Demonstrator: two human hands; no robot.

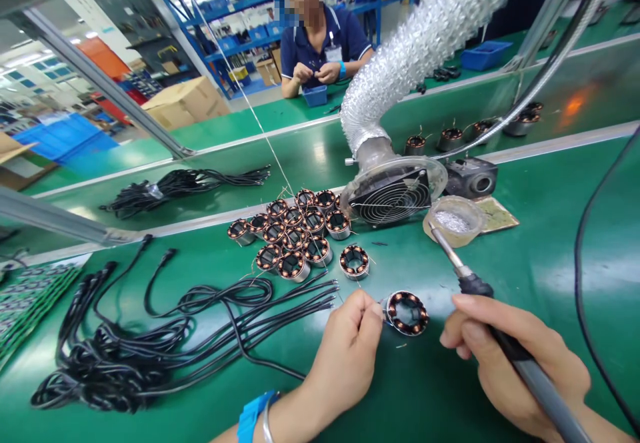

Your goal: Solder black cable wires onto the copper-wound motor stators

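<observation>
My left hand (347,353) is closed in a pinch at the left edge of a ring-shaped motor stator (407,314) with copper windings. Its fingertips meet at the stator's thin wire leads and mostly hide them. A black cable passes beneath this hand, its end out of sight. In my right hand (520,356) is a soldering iron (475,284), gripped like a pen. The iron's metal tip points up and left, at the rim of a round tub (456,221) of silvery bits. Another stator (355,262) stands just behind the left hand.
Several stators (295,238) cluster behind my left hand. Black cables (125,356) spread across the left. A fume fan (393,200) on a silver duct (430,43) stands behind. A black cord (580,263) hangs at right. A co-worker (323,43) sits opposite, handling small parts.
</observation>
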